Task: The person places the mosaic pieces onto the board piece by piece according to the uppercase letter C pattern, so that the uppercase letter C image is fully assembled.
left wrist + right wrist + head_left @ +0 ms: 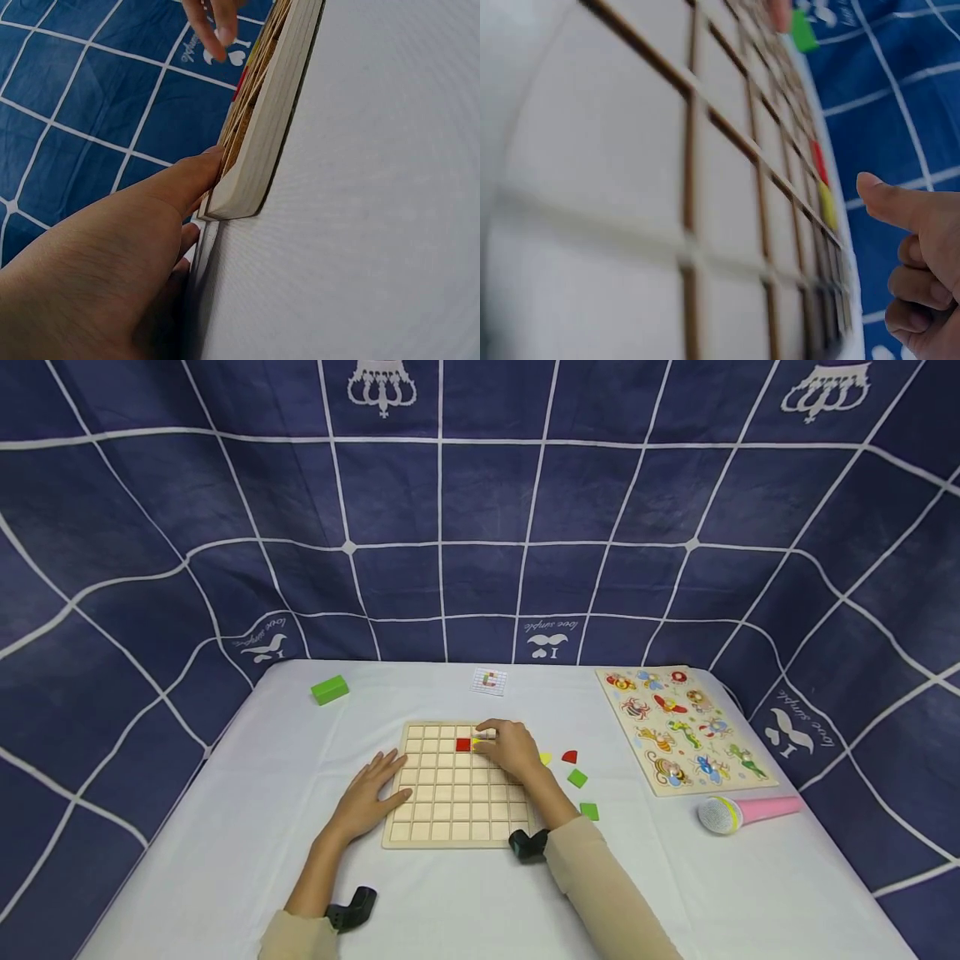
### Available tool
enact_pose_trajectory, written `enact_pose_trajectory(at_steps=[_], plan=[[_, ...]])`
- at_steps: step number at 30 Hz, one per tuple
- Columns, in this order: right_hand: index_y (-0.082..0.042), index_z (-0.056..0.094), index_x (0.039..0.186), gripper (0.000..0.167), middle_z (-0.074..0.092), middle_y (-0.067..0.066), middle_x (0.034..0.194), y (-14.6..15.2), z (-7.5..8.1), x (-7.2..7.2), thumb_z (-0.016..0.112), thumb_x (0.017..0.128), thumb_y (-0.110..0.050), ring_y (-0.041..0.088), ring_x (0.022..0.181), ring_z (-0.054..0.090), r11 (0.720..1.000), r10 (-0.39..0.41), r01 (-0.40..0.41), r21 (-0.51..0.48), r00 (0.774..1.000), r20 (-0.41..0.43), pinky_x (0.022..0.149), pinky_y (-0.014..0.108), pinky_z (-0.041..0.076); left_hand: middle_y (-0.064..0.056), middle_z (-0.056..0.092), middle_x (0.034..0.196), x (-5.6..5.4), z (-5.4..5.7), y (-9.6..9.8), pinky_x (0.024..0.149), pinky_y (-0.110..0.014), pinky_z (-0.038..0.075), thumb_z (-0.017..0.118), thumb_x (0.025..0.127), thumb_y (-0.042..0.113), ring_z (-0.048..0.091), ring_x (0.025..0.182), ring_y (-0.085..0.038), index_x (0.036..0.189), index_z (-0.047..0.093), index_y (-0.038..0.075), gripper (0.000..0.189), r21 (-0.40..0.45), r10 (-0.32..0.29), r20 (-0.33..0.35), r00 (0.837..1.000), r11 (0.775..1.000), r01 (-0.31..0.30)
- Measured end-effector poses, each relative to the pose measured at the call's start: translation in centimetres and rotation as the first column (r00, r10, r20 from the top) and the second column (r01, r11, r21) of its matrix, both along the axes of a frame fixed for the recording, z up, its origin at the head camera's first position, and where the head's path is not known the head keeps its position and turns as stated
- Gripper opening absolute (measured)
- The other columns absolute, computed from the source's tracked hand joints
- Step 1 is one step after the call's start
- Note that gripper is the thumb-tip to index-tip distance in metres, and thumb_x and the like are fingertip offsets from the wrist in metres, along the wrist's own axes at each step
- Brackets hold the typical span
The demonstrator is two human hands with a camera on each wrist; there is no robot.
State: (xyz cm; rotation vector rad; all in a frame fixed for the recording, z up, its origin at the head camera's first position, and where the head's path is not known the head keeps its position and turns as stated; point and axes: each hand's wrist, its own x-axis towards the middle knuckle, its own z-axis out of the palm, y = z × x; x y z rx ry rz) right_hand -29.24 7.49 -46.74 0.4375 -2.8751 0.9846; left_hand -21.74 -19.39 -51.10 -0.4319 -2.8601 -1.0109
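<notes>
A wooden grid board (442, 793) lies flat on the white table. A red square (463, 745) sits in one of its upper cells, with a yellow piece (827, 205) in the cell beside it. My left hand (367, 797) rests at the board's left edge, fingers spread and thumb on the grid, as the left wrist view also shows. Over the upper right cells, my right hand (510, 750) hovers close to the yellow piece, thumb and forefinger apart. No piece shows between those fingers in either wrist view.
Right of the board lie a yellow piece (546, 758), a red quarter-round (570, 757) and two green squares (577, 778). Behind stand a small pattern card (490, 681) and a green block (330, 690). An insect puzzle (637, 752) and a pink microphone (750, 812) lie far right.
</notes>
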Motion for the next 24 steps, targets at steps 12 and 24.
enact_pose_trajectory(at_steps=[12,24], plan=[[-0.013,0.071,0.1,0.024,0.041,0.0,0.05,8.6,0.7,1.7,0.075,0.078,-0.021,0.012,0.043,0.033,0.995,-0.097,0.095,-0.044,0.995,-0.029,0.039,0.024,0.028,-0.014,0.029,0.147,-0.1,-0.2,0.1,0.111,-0.05,0.009,0.062,0.086,0.039,0.017,0.137,-0.034,0.14,0.041,0.009,0.065,-0.006,0.004,-0.001,1.0,1.0,-0.004],[-0.016,0.072,0.099,0.027,0.044,-0.001,0.056,10.5,-1.3,2.0,0.078,0.074,-0.024,0.012,0.049,0.037,0.996,-0.069,0.064,0.068,0.995,0.068,0.044,0.025,0.031,-0.014,0.03,0.147,-0.2,-0.4,0.0,0.11,-0.051,0.009,0.061,0.087,0.041,0.016,0.137,-0.034,0.14,0.041,0.009,0.065,0.008,0.001,0.0,1.0,1.0,-0.001]])
